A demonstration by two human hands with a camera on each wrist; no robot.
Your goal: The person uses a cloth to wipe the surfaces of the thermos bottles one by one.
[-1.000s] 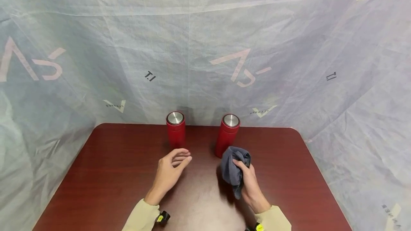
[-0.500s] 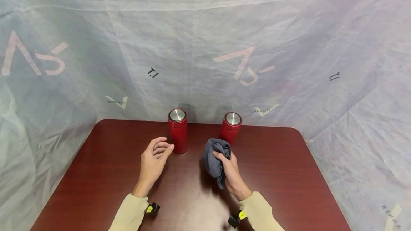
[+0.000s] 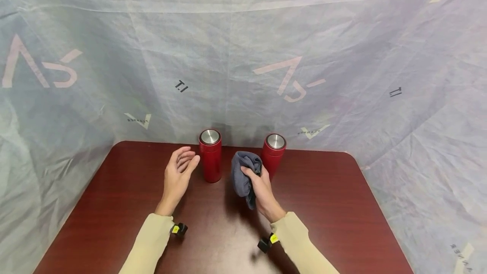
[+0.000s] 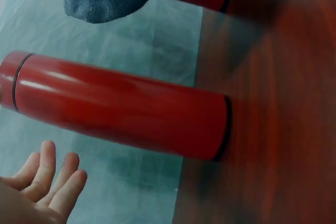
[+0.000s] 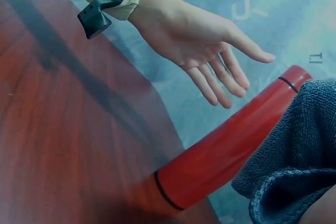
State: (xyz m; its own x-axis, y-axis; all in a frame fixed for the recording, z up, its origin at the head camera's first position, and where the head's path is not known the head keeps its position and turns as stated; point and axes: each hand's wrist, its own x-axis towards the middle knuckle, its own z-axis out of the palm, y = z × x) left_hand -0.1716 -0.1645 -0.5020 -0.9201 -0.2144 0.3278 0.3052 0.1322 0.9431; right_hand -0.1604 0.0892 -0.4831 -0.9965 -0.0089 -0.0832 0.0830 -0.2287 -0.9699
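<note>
2 flasks (image 3: 211, 163) (image 3: 272, 155) upright on red-brn tbl (image 3: 331, 210), gry sheet (image 3: 224, 50) bhnd.

Both btls (image 3: 212, 164) (image 3: 272, 159) are red w/ silver lids (image 3: 210, 137) (image 3: 275, 141), cloth (image 3: 239, 183) dk blue-grey, tbl (image 3: 323, 206) reddish-brn (streaky wood grain), sleeves (image 3: 146, 244) (image 3: 298, 240) cream.

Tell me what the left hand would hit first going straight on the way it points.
Probably the red bottle beside it: in the left wrist view, the fingers of the left hand aim toward that bottle's side. Depth is unclear, so it might only skim past.
</note>
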